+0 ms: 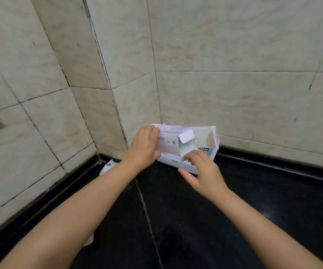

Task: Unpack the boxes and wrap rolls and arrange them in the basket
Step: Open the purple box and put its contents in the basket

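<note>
Up at twelve o'clock of the black counter [234, 200], tucked into the tiled corner: white perforated basket [192, 168], with a white and lilac box [171, 141] held just above its rim. Left hand [144, 147] wrapped round the box's nine o'clock end, fingers over the top and thumb beneath, gripping firmly. Three o'clock end of the box open, flaps [186, 135] standing up and out, pale contents just visible inside. Right hand [199, 169] at five o'clock of the box, fingers curled loosely toward the opening; whether pinching anything, cannot tell. Scrap of white paper [107, 166] at eight o'clock of the basket, against the wall base. Another white scrap [89, 240] at six o'clock, partly hidden under the left forearm.
</note>
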Tool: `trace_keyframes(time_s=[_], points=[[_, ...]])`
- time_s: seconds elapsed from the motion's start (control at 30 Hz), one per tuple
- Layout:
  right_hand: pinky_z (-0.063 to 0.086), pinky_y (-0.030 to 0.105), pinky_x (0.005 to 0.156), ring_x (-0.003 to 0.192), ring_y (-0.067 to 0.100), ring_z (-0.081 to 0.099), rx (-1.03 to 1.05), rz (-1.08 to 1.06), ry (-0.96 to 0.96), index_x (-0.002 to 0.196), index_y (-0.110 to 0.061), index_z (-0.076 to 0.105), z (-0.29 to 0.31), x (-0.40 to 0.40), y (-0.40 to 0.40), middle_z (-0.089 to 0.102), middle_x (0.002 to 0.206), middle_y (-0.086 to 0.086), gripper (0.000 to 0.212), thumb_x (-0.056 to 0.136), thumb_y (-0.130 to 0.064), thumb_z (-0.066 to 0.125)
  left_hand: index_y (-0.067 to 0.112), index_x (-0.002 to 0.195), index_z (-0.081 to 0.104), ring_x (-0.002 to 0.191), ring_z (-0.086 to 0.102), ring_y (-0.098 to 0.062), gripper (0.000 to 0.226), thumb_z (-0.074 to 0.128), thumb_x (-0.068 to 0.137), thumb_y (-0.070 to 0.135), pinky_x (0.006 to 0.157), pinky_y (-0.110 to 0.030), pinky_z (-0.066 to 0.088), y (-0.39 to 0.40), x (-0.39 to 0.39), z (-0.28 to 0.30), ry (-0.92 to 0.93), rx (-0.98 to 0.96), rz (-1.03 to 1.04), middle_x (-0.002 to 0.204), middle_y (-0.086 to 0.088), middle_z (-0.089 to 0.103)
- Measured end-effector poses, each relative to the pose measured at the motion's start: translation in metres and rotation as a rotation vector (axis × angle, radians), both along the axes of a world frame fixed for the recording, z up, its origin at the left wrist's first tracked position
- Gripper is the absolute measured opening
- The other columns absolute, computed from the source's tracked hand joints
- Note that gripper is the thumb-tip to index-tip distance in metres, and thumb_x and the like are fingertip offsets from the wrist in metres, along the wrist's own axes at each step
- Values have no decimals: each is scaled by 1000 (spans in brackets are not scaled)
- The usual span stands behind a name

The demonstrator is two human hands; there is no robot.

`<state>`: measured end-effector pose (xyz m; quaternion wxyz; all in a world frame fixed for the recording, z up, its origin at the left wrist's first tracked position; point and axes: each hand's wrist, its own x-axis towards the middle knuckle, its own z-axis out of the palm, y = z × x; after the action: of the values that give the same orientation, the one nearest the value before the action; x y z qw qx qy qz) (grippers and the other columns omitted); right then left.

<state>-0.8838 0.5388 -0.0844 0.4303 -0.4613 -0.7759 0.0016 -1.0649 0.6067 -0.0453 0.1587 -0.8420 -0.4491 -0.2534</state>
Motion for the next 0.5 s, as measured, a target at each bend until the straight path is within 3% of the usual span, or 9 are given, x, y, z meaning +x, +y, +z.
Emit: trace_keyframes(time_s=[0.1,0.2,0.3,0.37,0.5], points=[[39,22,70,79,13,50,-168,23,101,105,1,62,-5,-7,8,65,95,18,23,85,-7,57,4,93,38,67,65,-39,68,81,42,-11,61,-39,58,1,-6,2,91,112,-32,77,-30,66],[35,17,75,86,12,46,-232,24,96,128,-2,50,-7,-9,16,62,106,18,41,87,0,52,5,90,38,62,66,-35,68,85,42,-8,57,-34,58,3,-9,3,118,150,22,73,-26,67],[33,5,70,85,20,53,-178,-17,184,132,0,45,-7,-13,13,60,105,22,47,86,5,50,4,89,38,58,65,-33,70,87,39,-5,53,-31,57,4,-12,-2,112,169,36,70,-24,67],[30,2,86,102,22,53,-137,-28,236,129,5,47,-6,-14,13,57,119,25,45,84,1,46,4,89,38,58,66,-34,69,85,40,-7,54,-32,57,4,-14,-5,120,176,30,70,-25,68],[27,29,111,132,34,38,-182,-32,136,129,6,46,3,-15,23,42,140,24,45,84,10,44,4,89,38,58,66,-34,66,78,39,-14,54,-34,58,5,-15,-13,106,190,21,69,-26,68]])
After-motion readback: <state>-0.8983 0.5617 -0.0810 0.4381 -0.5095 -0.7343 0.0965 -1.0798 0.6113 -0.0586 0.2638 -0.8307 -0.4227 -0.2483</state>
